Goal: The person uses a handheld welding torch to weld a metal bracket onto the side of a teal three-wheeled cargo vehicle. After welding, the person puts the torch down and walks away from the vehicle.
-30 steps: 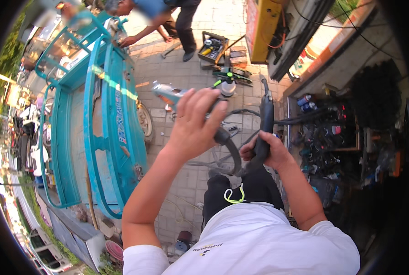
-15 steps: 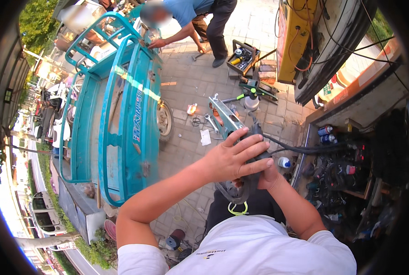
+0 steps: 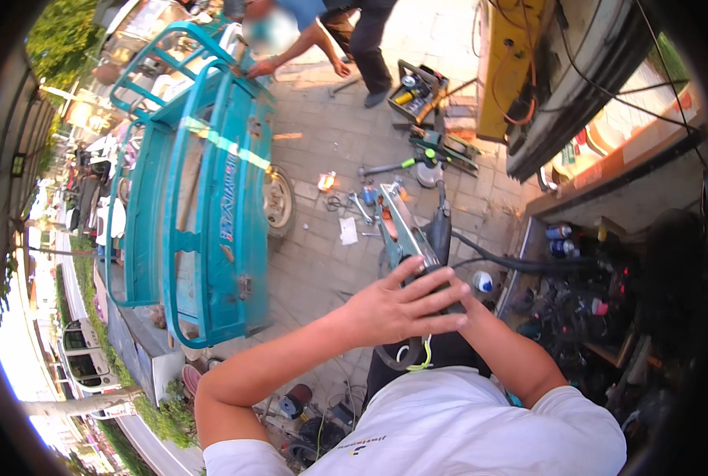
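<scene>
In front of my body is a long teal and silver metal tool (image 3: 402,219) with a copper-coloured strip inside, its far end pointing up and away. My left hand (image 3: 405,308) lies across its near end, fingers bent over a dark part there. My right hand (image 3: 466,308) comes in from the right beneath it, its fingers mostly hidden. Right of the tool stands a black handle-like piece (image 3: 440,230) joined to a thick black cable (image 3: 512,260). A dark loop (image 3: 401,358) and a bright yellow-green cord (image 3: 425,355) hang below my hands.
A teal cargo-tricycle bed (image 3: 247,230) stands on the left, with a person (image 3: 362,47) bending at its far end. On the paving lie a wrench (image 3: 361,208), paper (image 3: 348,231) and a toolbox (image 3: 417,95). A white bottle (image 3: 482,281) and cluttered shelving (image 3: 584,301) are at right.
The metal tool has come nearer my body and turned more upright, and my hands have lowered slightly. The black handle piece now shows more beside it. The other person has shifted left.
</scene>
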